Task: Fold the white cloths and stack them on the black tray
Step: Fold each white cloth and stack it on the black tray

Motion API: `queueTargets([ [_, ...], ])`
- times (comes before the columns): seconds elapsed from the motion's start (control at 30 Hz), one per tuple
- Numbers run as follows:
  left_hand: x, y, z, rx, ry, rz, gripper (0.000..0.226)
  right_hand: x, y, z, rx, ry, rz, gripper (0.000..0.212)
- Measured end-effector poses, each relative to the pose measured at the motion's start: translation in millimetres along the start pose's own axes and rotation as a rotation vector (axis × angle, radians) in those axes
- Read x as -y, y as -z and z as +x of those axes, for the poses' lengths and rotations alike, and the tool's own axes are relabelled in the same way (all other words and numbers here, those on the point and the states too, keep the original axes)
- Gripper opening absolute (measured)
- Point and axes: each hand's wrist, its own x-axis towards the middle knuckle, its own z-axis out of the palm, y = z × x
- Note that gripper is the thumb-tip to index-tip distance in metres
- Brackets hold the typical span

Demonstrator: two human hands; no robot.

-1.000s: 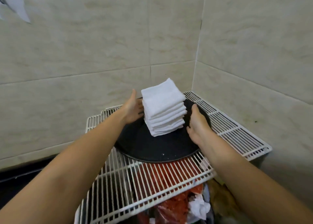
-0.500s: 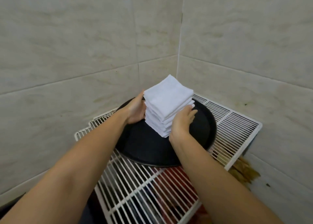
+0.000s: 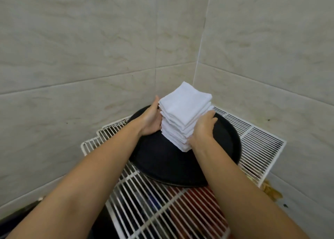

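Between my two palms stands the stack of folded white cloths (image 3: 184,115) on the black tray (image 3: 159,159); left hand (image 3: 151,120) and right hand (image 3: 203,128) press flat against opposite sides, equally near.

Your left hand (image 3: 151,120) hides its fingers behind the stack of white cloths (image 3: 184,112), whose base on the black tray (image 3: 162,159) your right hand (image 3: 203,128) covers. Under the wire rack (image 3: 260,143), red and dark things blur beyond telling.
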Motion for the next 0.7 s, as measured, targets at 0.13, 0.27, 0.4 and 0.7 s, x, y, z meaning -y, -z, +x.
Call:
queueTargets([
  [0.13, 9.4, -7.2, -4.6, -0.347, -0.042, -0.035, 0.078, 36.4, 35.5, 29.6, 0.199, 0.028, 0.010, 0.045],
  [0.27, 29.5, -28.8, -29.0, -0.585, -0.112, -0.155, 0.070, 75.6, 40.4, 55.3, 0.576, -0.053, -0.221, 0.054],
  [0.4, 41.8, -68.9, -34.8, -0.643, -0.115, -0.177, 0.062, 62.2, 37.6, 66.3, 0.871, -0.179, -0.348, 0.062],
  [0.7, 17.5, -110.2, -17.7, -0.766, -0.112, -0.207, 0.058, 50.2, 33.7, 86.4, 1.118, -0.258, -0.283, 0.055],
])
